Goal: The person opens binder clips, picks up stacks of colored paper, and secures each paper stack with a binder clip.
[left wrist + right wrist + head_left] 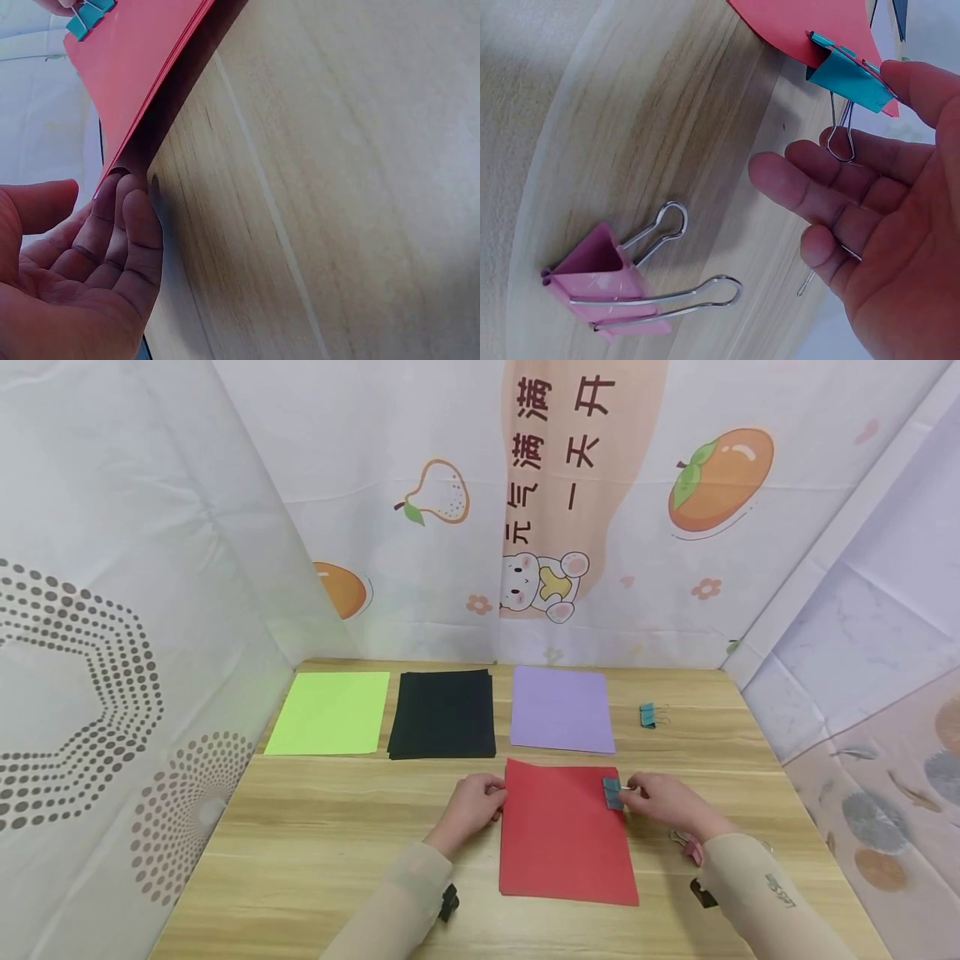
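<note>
A stack of red paper (564, 843) lies in front of me, its top left corner raised a little. My left hand (474, 806) is at its left edge. In the left wrist view, the fingers (141, 240) are bent loosely at the sheets' edge, and the thumb stands apart from the paper. A teal binder clip (612, 793) sits on the stack's upper right edge. My right hand (663, 802) holds this clip from the right. The right wrist view has the thumb (911, 82) against the clip and the fingers below, by a wire handle (841, 142).
Lime green sheets (330, 713), black sheets (442, 714) and purple sheets (562, 708) lie in a row along the back. Another teal binder clip (648, 715) is at the back right. Beside the right forearm lies a pink binder clip (611, 281). Printed curtains (450, 443) border the table.
</note>
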The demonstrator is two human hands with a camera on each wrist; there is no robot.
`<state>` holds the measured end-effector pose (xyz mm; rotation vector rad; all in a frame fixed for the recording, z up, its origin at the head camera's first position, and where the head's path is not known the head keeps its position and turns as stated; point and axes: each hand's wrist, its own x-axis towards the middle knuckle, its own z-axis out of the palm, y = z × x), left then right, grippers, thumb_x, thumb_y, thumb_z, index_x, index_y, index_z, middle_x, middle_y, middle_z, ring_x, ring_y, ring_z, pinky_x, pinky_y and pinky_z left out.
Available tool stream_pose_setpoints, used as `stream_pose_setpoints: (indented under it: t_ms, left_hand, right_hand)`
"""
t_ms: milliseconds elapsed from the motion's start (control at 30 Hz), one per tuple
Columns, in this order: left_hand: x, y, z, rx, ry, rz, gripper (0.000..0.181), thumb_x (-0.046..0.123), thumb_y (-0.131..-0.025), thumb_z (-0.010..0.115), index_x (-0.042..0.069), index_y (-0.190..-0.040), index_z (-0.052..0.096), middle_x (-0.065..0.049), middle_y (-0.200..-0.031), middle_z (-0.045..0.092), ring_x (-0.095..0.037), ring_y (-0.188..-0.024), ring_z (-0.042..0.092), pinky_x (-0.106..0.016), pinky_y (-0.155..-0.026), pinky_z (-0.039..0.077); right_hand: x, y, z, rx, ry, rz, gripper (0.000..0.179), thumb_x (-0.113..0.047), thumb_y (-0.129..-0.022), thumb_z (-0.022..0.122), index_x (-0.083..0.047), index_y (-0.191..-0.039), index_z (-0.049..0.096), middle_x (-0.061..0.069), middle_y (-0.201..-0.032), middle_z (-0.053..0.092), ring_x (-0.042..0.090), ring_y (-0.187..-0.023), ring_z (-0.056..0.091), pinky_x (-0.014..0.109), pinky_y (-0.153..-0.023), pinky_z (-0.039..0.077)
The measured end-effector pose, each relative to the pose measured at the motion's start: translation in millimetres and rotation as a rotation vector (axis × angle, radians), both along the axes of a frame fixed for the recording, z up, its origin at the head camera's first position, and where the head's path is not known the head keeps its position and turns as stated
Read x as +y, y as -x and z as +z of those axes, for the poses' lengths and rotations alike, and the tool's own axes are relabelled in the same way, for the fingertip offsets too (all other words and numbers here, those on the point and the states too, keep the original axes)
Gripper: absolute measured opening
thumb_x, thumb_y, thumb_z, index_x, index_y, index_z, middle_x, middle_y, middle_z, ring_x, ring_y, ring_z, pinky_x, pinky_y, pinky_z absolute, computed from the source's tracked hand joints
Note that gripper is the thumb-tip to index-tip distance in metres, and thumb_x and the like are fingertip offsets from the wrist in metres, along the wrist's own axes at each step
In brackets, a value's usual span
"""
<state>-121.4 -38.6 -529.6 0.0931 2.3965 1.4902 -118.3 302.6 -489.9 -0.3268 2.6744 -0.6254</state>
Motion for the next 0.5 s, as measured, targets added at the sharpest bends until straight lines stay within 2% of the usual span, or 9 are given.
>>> stream_pose_setpoints:
  t_ms: [333, 400, 500]
  left_hand:
    - [-0.2, 0.0, -2.8, 0.014, 0.072, 0.003, 0.023, 0.009, -0.099, 0.061, -0.002, -0.116, 0.072, -0.001, -0.079, 0.067, -0.011, -0.062, 0.06, -0.027, -0.061, 0.051]
    - [-0.5, 0.5, -3.0, 0.015, 0.088, 0.005, 0.024, 0.01, -0.099, 0.061, -0.001, -0.117, 0.072, -0.002, -0.082, 0.068, -0.013, -0.064, 0.061, -0.029, -0.064, 0.053]
    - [-1.3, 1.3, -2.1, 0.055, 0.147, 0.005, 0.024, 0.012, -0.099, 0.061, 0.001, -0.117, 0.073, -0.004, -0.091, 0.071, -0.015, -0.076, 0.063, -0.036, -0.074, 0.056]
  right_hand:
    - [0.2, 1.1, -3.7, -0.026, 0.018, -0.031, 0.039, -0.036, -0.101, 0.063, -0.001, -0.118, 0.067, 0.002, -0.096, 0.068, 0.02, -0.089, 0.061, 0.044, -0.083, 0.055]
    - [1.0, 1.6, -4.2, -0.017, 0.018, -0.027, 0.04, -0.035, -0.102, 0.062, 0.0, -0.119, 0.066, 0.005, -0.099, 0.069, 0.022, -0.091, 0.062, 0.047, -0.086, 0.056]
    - [2.8, 2.6, -4.8, 0.01, 0.004, -0.015, 0.041, -0.033, -0.103, 0.06, 0.003, -0.122, 0.065, 0.012, -0.106, 0.07, 0.027, -0.096, 0.064, 0.053, -0.09, 0.055]
